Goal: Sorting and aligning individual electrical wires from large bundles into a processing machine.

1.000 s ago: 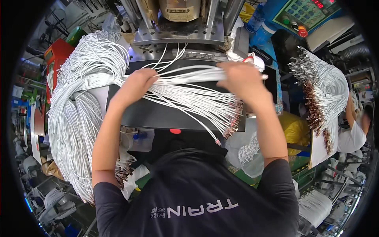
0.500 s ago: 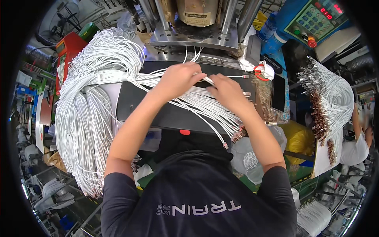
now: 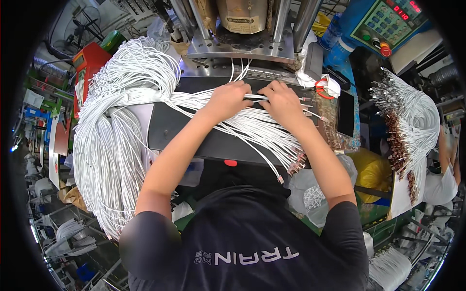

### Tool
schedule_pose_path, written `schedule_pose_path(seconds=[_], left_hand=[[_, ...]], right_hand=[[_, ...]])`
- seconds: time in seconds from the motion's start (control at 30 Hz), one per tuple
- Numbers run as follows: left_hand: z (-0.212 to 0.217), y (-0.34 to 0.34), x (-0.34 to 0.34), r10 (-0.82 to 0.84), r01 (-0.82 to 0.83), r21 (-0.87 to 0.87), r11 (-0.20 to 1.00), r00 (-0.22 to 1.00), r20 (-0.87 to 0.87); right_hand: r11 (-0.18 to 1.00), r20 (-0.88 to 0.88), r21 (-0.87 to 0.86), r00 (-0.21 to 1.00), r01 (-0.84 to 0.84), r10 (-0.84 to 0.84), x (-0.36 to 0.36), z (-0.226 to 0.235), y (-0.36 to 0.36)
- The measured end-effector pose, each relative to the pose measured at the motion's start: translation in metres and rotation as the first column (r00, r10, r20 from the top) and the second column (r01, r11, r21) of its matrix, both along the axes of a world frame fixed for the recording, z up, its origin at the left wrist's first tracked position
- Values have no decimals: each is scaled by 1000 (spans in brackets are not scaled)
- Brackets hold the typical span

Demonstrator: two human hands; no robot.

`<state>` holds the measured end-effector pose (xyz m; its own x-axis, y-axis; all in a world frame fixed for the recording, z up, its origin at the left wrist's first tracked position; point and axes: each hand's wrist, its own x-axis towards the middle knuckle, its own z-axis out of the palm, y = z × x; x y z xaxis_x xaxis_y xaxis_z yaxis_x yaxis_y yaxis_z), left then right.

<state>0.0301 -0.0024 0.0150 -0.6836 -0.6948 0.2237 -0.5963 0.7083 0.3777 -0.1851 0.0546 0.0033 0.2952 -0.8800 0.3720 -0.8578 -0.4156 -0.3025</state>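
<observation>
My left hand (image 3: 230, 101) is closed on a few white cables at the far side of a fanned bundle of white cables (image 3: 257, 127). A short span away, my right hand (image 3: 282, 103) pinches the same few cables, fingers curled over them. The cable ends (image 3: 296, 162) carry small brownish-metal connectors and fan out below my right forearm, over the near right edge of the black work surface (image 3: 187, 138). Some ends show just right of my right hand. The fingertips hide exactly how many cables are held.
A thick mass of white cables (image 3: 114, 160) hangs over the left side. Ahead stands a press with a metal plate (image 3: 242, 48) and upright rods. A blue control panel (image 3: 388, 26) is at far right, near more hanging cables (image 3: 412, 116). Another person's sleeve (image 3: 439, 188) shows there.
My hands have come level, gripping the cables side by side with a small gap between them. More cable ends now stick out right of my right hand. The view has shifted slightly.
</observation>
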Motion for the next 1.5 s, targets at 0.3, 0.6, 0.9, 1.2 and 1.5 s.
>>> schedule_pose_path(seconds=[0.3,0.6,0.9,1.2,1.5], left_hand=[[99,34,25,-62,36,520,853,998,33],[24,91,8,410,288,958,14,872,-268],[22,81,3,436,322,944,68,842,-318],[12,80,2,463,366,930,26,821,-335],[1,75,-21,341,336,937,96,873,-348]], right_hand=[[985,-140,-162,987,55,-78,-58,37,29],[896,352,358,926,-264,133,-34,69,53],[755,659,553,739,-353,-137,-48,26,27],[726,824,483,536,-489,-186,18,35,35],[852,793,266,605,-451,73,7,14,13]])
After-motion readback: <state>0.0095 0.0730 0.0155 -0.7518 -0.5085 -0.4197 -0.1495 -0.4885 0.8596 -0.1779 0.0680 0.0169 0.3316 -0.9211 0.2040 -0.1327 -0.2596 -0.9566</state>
